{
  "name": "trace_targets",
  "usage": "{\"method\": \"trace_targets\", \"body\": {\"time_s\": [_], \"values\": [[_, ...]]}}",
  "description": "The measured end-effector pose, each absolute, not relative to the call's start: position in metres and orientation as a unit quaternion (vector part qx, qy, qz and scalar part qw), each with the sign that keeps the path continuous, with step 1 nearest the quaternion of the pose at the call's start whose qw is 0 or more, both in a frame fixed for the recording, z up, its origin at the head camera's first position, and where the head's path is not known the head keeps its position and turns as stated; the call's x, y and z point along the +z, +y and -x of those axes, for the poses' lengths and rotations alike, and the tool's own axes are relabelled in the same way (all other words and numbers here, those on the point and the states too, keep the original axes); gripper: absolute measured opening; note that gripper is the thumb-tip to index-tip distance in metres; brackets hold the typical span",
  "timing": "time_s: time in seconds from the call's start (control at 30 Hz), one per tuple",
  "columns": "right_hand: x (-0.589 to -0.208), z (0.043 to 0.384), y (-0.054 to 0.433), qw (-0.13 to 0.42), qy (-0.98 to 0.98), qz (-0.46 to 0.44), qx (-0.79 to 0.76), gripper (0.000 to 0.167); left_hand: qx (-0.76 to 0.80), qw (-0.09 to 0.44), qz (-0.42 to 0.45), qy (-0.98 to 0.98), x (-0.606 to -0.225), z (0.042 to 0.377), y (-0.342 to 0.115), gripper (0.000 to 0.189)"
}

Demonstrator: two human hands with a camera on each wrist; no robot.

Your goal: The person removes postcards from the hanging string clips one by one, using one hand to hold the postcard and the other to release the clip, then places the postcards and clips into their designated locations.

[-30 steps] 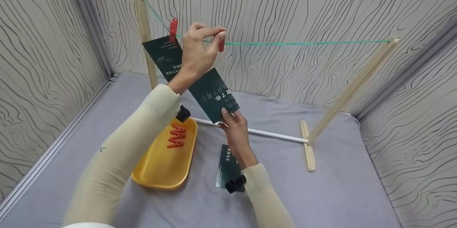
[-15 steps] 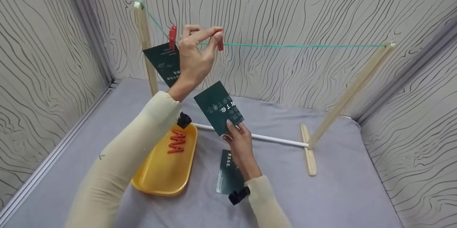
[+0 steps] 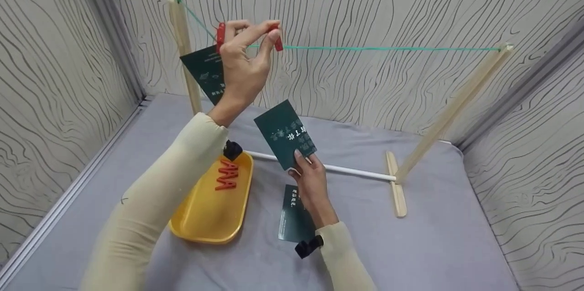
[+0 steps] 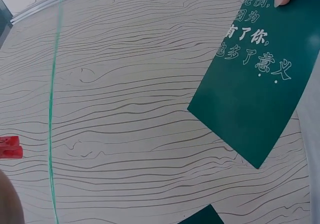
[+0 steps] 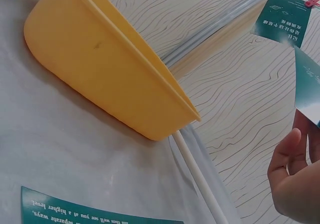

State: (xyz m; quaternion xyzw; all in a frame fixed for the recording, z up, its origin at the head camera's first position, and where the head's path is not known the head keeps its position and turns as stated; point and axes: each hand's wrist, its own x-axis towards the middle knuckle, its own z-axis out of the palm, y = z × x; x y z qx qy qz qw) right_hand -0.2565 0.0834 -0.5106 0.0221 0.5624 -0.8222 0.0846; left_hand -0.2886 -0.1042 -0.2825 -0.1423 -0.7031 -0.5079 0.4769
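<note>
the left hand pinches a small red plastic clothespin between thumb and index fingertips, closed down to its thickness. in the left wrist view, a gap shows between the clothespin's end and the thin green cord. the right hand pinches the lower corner of a rectangular dark green printed card, thumb on the printed face; the card is tilted and sits below the cord, well apart from it. a second dark green card hangs from the cord by another red clothespin, partly hidden by the left hand. a third dark green card lies on the grey cloth. left of it, a yellow plastic tray contains red plastic pieces in a zigzag row. the cord runs between two pale wooden posts.
</note>
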Motion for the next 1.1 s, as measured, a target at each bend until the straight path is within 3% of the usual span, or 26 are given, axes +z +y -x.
{"method": "trace_targets", "body": {"time_s": [0.33, 0.67, 0.8, 1.0, 1.1], "values": [[-0.508, 0.253, 0.092, 0.078, 0.545, -0.032, -0.834, 0.046, -0.482, 0.464, 0.163, -0.725, -0.294, 0.277, -0.112, 0.027], [-0.504, 0.255, 0.103, 0.078, 0.531, -0.038, -0.843, 0.049, -0.481, 0.394, 0.233, -0.748, -0.307, 0.263, -0.117, 0.026], [-0.503, 0.257, 0.109, 0.076, 0.531, -0.036, -0.843, 0.050, -0.487, 0.335, 0.244, -0.769, -0.311, 0.260, -0.122, 0.027], [-0.506, 0.258, 0.118, 0.079, 0.536, -0.032, -0.840, 0.050, -0.471, 0.167, 0.256, -0.827, -0.320, 0.256, -0.126, 0.029], [-0.508, 0.257, 0.122, 0.083, 0.539, -0.029, -0.838, 0.050, -0.468, 0.117, 0.252, -0.839, -0.326, 0.255, -0.130, 0.029]]}}
